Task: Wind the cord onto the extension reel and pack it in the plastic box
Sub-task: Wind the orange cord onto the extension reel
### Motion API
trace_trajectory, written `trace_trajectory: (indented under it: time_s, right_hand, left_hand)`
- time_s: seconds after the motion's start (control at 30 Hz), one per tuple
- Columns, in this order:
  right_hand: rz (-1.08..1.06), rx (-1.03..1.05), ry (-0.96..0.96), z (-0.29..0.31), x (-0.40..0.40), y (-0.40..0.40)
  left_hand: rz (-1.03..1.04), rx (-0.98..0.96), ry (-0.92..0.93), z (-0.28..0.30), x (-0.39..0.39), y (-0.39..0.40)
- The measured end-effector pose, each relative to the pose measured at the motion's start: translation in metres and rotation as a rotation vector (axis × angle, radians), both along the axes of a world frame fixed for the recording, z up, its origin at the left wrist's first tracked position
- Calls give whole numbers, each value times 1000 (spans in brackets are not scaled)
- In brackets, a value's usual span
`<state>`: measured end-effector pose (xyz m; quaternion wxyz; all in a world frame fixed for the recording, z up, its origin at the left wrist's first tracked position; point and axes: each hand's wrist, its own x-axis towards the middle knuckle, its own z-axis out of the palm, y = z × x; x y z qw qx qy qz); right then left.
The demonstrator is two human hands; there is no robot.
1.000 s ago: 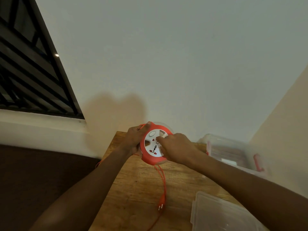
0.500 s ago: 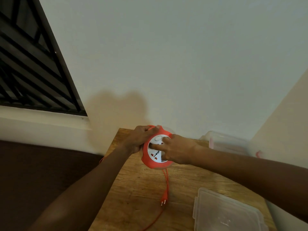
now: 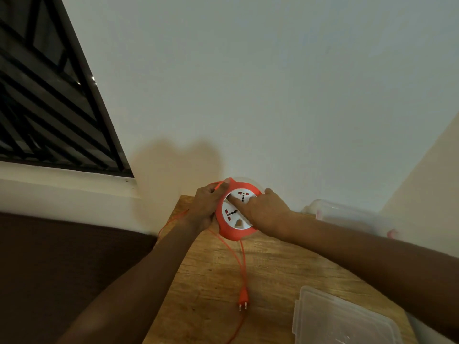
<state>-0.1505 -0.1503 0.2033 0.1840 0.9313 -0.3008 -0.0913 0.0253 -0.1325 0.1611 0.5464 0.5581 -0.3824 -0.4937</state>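
An orange extension reel (image 3: 231, 232) with a white socket face is held above the far end of the wooden table (image 3: 273, 266). My left hand (image 3: 206, 207) grips its left rim and pinches the orange cord there. My right hand (image 3: 265, 212) rests on the white face with a finger pressed into it. The orange cord (image 3: 242, 264) hangs from the reel's bottom onto the table and ends in a two-pin plug (image 3: 243, 300). More cord trails off the table's left edge. A clear plastic box (image 3: 347, 214) sits at the far right by the wall.
A clear plastic lid (image 3: 340, 321) lies flat at the table's near right corner. The white wall stands right behind the table, and a barred window (image 3: 49, 100) is at upper left. Dark floor lies left of the table.
The white face has turned under my right hand, so the sockets sit at new angles. The loose cord and plug have shifted slightly on the table.
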Motion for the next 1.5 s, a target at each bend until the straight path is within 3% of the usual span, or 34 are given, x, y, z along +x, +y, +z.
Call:
trace_trajectory:
  time_s: [0.23, 0.5, 0.6, 0.67, 0.77, 0.83, 0.93, 1.1, 1.3, 1.5]
  right_hand:
    - [-96, 70, -140, -17, -1, 1]
    - [-473, 797, -703, -20, 2, -10]
    - [-537, 984, -792, -21, 4, -11]
    - [-458, 870, -712, -25, 2, -9]
    - [-138, 266, -461, -27, -8, -11]
    - [100, 93, -310, -23, -12, -14]
    - [310, 77, -106, -14, -12, -18]
    - [444, 49, 27, -1, -14, -23]
    - [350, -10, 106, 10, -15, -29]
    - [165, 65, 171, 9, 1, -16]
  left_hand:
    - [30, 12, 0, 1, -8, 0]
    - [72, 63, 111, -4, -5, -5]
    - [72, 82, 106, -4, -1, -4]
    - [61, 83, 118, -2, 2, -4]
    - [53, 79, 133, -1, 7, -6]
    - [32, 85, 108, -1, 11, -7]
    - [-25, 94, 90, -2, 14, -7]
    - [-104, 106, 43, -7, 13, -9]
    - [-72, 77, 59, -6, 14, -11]
    - [-74, 69, 53, -2, 4, -9]
